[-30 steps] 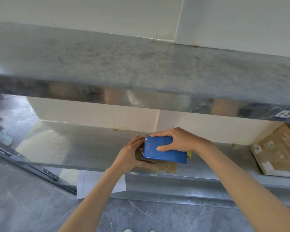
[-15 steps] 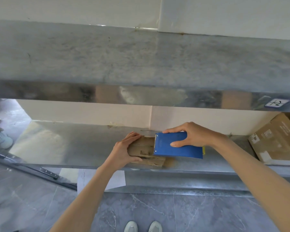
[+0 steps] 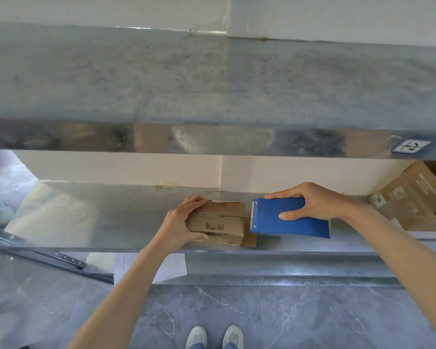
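A small brown cardboard box [image 3: 220, 221] with a barcode label lies on the lower metal shelf [image 3: 98, 217] near its front edge. My left hand [image 3: 180, 222] grips the box's left end, fingers over the top and thumb on the front. My right hand [image 3: 310, 202] holds a blue tape dispenser [image 3: 287, 222] with a toothed edge, just right of the box. A narrow gap shows between dispenser and box.
An upper metal shelf [image 3: 212, 84] spans the view above my hands, with a small label [image 3: 411, 146] on its front lip. A larger cardboard box [image 3: 418, 197] lies on the lower shelf at the right. A paper sheet [image 3: 171, 267] hangs below the shelf. My shoes [image 3: 214, 336] stand on grey tiles.
My right hand has drawn the blue dispenser rightward off the top of the small box. The left hand has kept its hold on the box, which now lies uncovered.
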A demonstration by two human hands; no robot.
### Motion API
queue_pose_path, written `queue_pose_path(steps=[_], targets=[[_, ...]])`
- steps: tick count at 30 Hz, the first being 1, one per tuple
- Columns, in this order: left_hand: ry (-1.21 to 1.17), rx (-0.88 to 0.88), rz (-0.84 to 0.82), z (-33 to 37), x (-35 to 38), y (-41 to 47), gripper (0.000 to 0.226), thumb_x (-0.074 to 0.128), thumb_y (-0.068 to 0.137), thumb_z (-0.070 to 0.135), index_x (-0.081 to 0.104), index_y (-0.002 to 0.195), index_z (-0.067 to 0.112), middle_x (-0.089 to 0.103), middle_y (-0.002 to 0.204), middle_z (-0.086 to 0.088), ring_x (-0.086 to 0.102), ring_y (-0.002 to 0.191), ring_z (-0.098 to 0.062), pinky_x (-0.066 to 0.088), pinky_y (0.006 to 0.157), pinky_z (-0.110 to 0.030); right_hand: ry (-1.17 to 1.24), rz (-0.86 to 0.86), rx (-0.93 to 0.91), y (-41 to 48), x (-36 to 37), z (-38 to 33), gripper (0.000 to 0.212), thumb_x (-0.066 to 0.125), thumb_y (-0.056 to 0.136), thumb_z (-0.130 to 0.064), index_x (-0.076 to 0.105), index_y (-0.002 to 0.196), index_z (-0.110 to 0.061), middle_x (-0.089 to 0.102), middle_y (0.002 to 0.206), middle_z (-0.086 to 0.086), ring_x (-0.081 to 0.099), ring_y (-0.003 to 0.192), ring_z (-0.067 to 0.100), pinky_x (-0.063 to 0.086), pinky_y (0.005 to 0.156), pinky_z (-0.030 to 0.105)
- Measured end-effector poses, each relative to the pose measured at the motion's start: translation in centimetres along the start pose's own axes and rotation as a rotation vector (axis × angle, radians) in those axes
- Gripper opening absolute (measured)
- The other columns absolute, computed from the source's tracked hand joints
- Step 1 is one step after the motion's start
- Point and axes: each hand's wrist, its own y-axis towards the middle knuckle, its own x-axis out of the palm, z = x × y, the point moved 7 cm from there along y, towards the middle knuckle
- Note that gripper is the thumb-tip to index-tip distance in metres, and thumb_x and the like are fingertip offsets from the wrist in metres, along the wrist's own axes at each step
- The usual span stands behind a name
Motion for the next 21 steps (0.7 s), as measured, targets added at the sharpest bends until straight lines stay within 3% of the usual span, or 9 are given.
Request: queue_pose_path(steps=[6,10,13,17,21], targets=[[0.000,0.003,-0.006,0.0,0.1,0.0,0.091,0.095,0.056,0.027,0.054,0.137,0.035,0.043,0.136,0.031,0.037,0.123,0.023,0.029,0.098,0.001,0.002,-0.005,0.044,-0.4,0.0,0.9,0.048,0.079,0.079,-0.043,0.060,0.119,-0.061,0.053,0.127,-0.038,0.047,0.125,-0.011,0.033,0.111,0.021],[0.020,0.001,-0.017,-0.1,0.2,0.0,0.092,0.095,0.058,0.028,0.051,0.138,0.037,0.040,0.136,0.034,0.032,0.122,0.028,0.025,0.099,0.003,-0.058,0.009,0.064,0.3,0.6,0.3,0.045,0.077,0.081,-0.046,0.057,0.117,-0.064,0.063,0.126,-0.020,0.060,0.112,0.004,0.048,0.102,0.035],[0.025,-0.003,-0.024,-0.1,0.2,0.1,0.092,0.095,0.058,0.030,0.051,0.138,0.037,0.039,0.136,0.034,0.033,0.122,0.027,0.025,0.101,0.002,-0.122,0.019,0.064,0.6,0.9,-0.3,0.043,0.074,0.083,-0.049,0.051,0.112,-0.070,0.065,0.122,-0.014,0.062,0.105,0.010,0.052,0.095,0.039],[0.022,-0.005,-0.030,-0.1,0.2,0.1,0.092,0.094,0.058,0.031,0.050,0.138,0.037,0.039,0.136,0.033,0.035,0.121,0.026,0.027,0.100,0.002,-0.209,0.029,0.092,1.1,1.2,-0.8,0.045,0.073,0.083,-0.051,0.053,0.121,-0.064,0.066,0.115,-0.015,0.062,0.096,0.011,0.053,0.088,0.035],[0.008,-0.009,-0.028,-0.1,0.2,0.0,0.093,0.095,0.056,0.033,0.052,0.138,0.033,0.040,0.135,0.033,0.036,0.120,0.026,0.028,0.099,0.001,-0.290,0.040,0.090,2.1,1.5,-2.1,0.051,0.072,0.082,-0.053,0.056,0.130,-0.055,0.058,0.094,-0.025,0.054,0.076,0.003,0.039,0.062,0.022]])
